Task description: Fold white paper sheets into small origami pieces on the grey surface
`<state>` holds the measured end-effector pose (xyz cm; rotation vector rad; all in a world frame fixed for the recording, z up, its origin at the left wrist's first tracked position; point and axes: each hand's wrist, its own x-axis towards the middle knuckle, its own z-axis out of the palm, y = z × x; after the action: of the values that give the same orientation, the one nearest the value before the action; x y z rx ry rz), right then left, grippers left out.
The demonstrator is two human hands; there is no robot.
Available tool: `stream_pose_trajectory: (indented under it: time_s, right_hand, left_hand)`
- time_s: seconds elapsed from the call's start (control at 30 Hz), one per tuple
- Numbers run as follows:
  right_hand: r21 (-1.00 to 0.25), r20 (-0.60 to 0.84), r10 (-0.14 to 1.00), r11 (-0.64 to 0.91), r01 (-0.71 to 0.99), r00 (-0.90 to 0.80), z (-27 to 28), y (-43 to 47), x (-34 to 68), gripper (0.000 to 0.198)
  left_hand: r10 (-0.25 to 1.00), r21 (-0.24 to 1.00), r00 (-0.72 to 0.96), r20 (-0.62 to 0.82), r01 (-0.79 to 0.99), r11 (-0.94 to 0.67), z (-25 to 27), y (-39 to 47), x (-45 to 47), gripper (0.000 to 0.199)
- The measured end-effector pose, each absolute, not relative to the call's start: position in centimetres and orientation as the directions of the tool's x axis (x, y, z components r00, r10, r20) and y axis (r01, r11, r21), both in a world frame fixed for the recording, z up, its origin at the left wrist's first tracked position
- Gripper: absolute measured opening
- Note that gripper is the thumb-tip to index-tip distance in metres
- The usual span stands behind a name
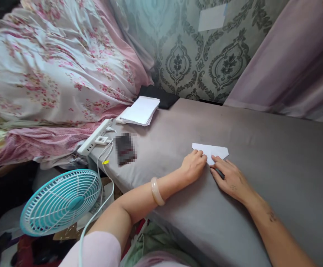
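A folded piece of white paper (pixel 218 151) lies on the grey-covered surface (pixel 264 159), its long straight edge away from me and its ends cut off at a slant. My left hand (pixel 194 166), with a pale bangle on the wrist, has its fingers curled over the left part of the paper, near the lower edge. At the paper's lower middle, my right hand (pixel 229 178) closes its thumb and fingers on the edge. Something dark shows between that thumb and the fingers; I cannot tell whether it is an object or shadow. The hands hide part of the paper's near side.
A stack of white paper (pixel 142 110) lies at the back left, by a flat black item (pixel 164 97). Closer in are a blurred dark object (pixel 125 149) and a white power strip (pixel 94 138) with cables. A turquoise fan (pixel 64 200) stands below the left edge.
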<state>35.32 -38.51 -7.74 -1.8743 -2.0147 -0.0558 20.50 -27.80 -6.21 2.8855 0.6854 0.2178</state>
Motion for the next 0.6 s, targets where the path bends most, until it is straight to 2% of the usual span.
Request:
stream_pose_trajectory:
  time_s: [0.2, 0.37, 0.43, 0.5, 0.6]
  right_hand:
    - [-0.172, 0.288, 0.958, 0.046, 0.984, 0.006, -6.1, -38.4, 33.9, 0.022]
    - [-0.157, 0.255, 0.962, -0.055, 0.986, 0.095, -5.3, -36.9, 34.1, 0.025]
    - [-0.183, 0.251, 0.960, -0.083, 0.980, 0.128, -5.4, -36.0, 34.3, 0.025]
    - [-0.235, 0.271, 0.945, -0.118, 0.965, 0.181, -5.8, -35.3, 34.5, 0.025]
    - [-0.371, 0.280, 0.914, -0.178, 0.912, 0.292, -6.8, -34.8, 35.1, 0.020]
  left_hand:
    - [0.517, 0.223, 0.847, 0.122, 0.484, -0.846, -5.9, -26.8, 20.7, 0.028]
    - [0.474, 0.206, 0.869, 0.144, 0.442, -0.873, -6.1, -24.3, 22.0, 0.019]
    - [0.432, 0.275, 0.893, 0.127, 0.387, -0.880, -6.5, -22.8, 22.4, 0.015]
    - [0.415, 0.409, 0.903, 0.111, 0.339, -0.847, -7.0, -21.3, 22.7, 0.014]
    - [0.370, 0.509, 0.917, 0.151, 0.249, -0.824, -7.8, -19.9, 22.8, 0.012]
